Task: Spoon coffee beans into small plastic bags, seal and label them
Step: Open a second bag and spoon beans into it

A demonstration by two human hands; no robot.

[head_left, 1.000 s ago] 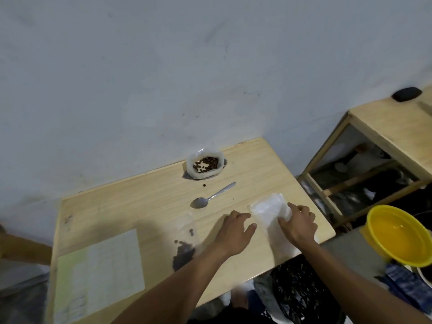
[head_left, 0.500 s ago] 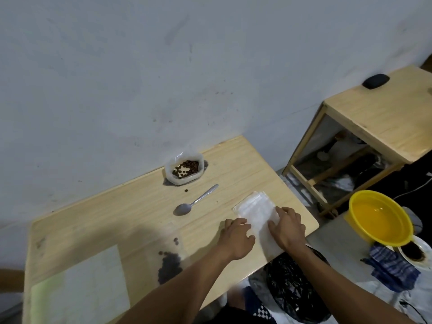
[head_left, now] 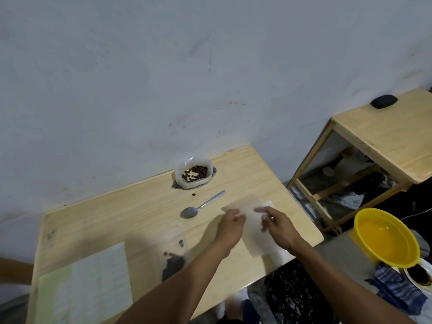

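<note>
Both hands, the left hand [head_left: 230, 226] and right hand [head_left: 277, 226], pinched an empty plastic bag [head_left: 253, 226] in a narrow grip; blurred, thin film might slip toward the spoon [head_left: 201, 205] at ten o'clock.

A pale blue-grey plastered wall [head_left: 163, 78], scuffed and flecked with dark marks, fills the upper view. Against it stands a light wooden table [head_left: 131, 213]. Right of it is a second wooden table [head_left: 388, 136] with an open frame below and a small dark object [head_left: 383, 101] on top. On the grey floor [head_left: 336, 251] sits a yellow plastic basin [head_left: 385, 239], with a blue checked cloth [head_left: 397, 288] just beside it. The light is dim and even.
</note>
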